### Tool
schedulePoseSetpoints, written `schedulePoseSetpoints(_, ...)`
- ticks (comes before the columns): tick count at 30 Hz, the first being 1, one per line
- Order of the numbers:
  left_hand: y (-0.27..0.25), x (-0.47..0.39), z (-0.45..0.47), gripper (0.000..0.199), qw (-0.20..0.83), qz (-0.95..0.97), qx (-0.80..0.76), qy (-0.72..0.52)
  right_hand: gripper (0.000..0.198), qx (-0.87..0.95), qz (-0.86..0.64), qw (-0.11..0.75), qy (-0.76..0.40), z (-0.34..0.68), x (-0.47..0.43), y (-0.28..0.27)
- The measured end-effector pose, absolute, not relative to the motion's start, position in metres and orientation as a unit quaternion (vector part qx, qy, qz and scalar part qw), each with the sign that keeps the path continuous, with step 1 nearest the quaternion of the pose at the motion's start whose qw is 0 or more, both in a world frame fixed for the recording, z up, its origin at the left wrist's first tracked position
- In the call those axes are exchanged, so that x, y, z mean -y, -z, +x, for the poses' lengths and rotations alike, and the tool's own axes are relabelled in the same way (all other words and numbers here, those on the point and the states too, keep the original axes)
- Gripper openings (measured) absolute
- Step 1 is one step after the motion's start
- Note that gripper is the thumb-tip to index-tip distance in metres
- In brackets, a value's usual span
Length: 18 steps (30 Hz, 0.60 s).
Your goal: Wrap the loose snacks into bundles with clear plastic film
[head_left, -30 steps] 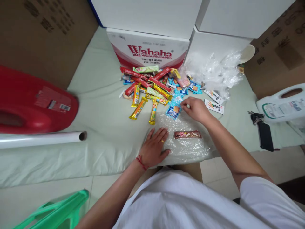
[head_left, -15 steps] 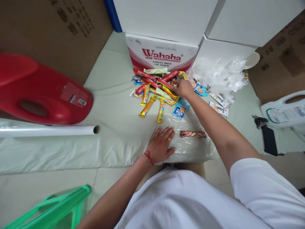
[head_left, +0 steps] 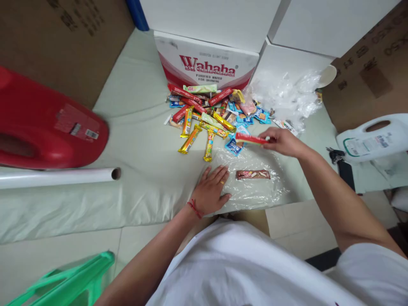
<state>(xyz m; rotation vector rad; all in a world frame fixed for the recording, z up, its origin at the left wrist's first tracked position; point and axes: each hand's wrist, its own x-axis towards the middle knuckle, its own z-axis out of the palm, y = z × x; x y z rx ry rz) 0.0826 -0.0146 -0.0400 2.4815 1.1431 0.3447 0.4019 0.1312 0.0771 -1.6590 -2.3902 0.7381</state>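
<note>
My right hand (head_left: 280,141) grips one end of a red-wrapped snack bar (head_left: 250,139), held above the clear plastic bag (head_left: 274,191). On that bag lies a brown-wrapped snack bar (head_left: 253,174). My left hand (head_left: 212,189) rests flat, fingers spread, at the bag's left edge. Beyond both hands is a pile of wrapped snacks: red bars (head_left: 220,97), pale green bars (head_left: 200,89), yellow bars (head_left: 208,145) and blue packets (head_left: 234,146).
A Wahaha carton (head_left: 207,63) stands behind the pile. Crumpled clear plastic bags (head_left: 287,95) lie to its right. Left are a red jug (head_left: 63,123) and a white roll (head_left: 60,176); a white jug (head_left: 376,138), keys (head_left: 334,155) and a black phone (head_left: 346,175) are right.
My right hand has drawn back from the pile toward the right, bringing a red-wrapped snack bar with it. My left hand stays flat at the bag. The view has shifted slightly.
</note>
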Motion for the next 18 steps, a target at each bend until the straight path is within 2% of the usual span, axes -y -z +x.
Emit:
schedulePoseSetpoints(6, 0.037, 0.013, 0.084, 0.072, 0.203, 0.881, -0.414, -0.108, 0.029, 0.79, -0.541, 0.006, -0.289, 0.434, -0.084, -0.051)
schedulePoseSetpoints(12, 0.037, 0.013, 0.084, 0.074, 0.197, 0.882, -0.416, -0.099, 0.037, 0.812, -0.458, -0.039, -0.361, 0.426, -0.086, -0.038)
schedulePoseSetpoints(18, 0.038, 0.013, 0.084, 0.074, 0.188, 0.884, -0.42, -0.087, 0.035, 0.808, -0.426, 0.002, -0.407, 0.429, -0.083, -0.03)
